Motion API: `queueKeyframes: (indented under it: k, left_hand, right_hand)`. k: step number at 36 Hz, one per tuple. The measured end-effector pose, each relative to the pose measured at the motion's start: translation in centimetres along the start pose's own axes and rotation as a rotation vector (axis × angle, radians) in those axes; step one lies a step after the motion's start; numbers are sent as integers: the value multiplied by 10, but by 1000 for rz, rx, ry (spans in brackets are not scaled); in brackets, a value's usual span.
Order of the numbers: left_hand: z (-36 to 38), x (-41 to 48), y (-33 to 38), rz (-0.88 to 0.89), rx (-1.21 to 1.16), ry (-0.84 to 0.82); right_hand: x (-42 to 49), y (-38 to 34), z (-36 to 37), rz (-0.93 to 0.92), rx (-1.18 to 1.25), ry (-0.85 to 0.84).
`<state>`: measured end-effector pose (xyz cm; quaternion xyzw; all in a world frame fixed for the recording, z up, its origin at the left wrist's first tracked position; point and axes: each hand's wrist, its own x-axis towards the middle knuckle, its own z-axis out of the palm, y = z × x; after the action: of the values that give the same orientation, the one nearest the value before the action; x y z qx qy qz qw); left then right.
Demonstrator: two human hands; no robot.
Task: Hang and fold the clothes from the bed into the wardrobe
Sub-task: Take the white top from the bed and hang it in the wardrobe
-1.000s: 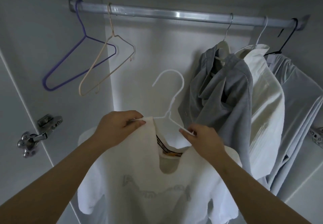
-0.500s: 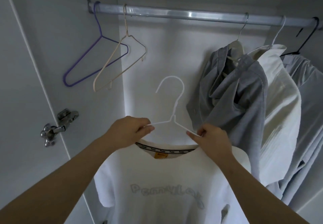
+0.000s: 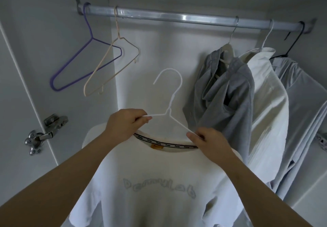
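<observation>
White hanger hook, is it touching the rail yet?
Apart. The head view shows the hook of the white hanger well below the rail, with bare back wall between them; the left hand and right hand pinch its arms.

1. The left arm [image 3: 60, 173] is bare and reaches up from the lower left, the forearm stretched toward the middle.
2. The left hand [image 3: 126, 125] shows its back, fingers curled; thumb and forefinger pinch one shoulder of the white hanger [image 3: 168, 114].
3. The right arm [image 3: 256, 182] is bare and comes in from the lower right.
4. The right hand [image 3: 210, 141] sits a little lower than the left, its thumb and fingers pinching the other shoulder.
5. The hands are apart, with both wrists straight.
</observation>
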<state>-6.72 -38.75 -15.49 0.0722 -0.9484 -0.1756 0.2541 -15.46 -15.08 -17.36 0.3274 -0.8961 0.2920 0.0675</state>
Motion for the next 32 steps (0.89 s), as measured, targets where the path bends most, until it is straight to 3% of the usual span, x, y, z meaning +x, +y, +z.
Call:
queueKeyframes:
  k: [6, 10, 13, 17, 21, 32]
  left_hand:
    - [9, 12, 0, 133, -32, 136]
    - [12, 16, 2, 58, -4, 259]
    - [9, 18, 9, 2, -100, 356]
    - [4, 24, 17, -73, -192, 279]
    - [0, 36, 21, -153, -234, 246]
    - [-23, 82, 30, -252, -415, 268]
  right_hand:
    - [8, -7, -19, 209, 453, -338]
    - [13, -9, -22, 434, 762, -459]
    - [18, -12, -18, 579, 940, -413]
    - [31, -20, -22, 642, 1082, -293]
    - [51, -37, -42, 643, 1215, -236]
    - [108, -65, -96, 556, 1282, -71]
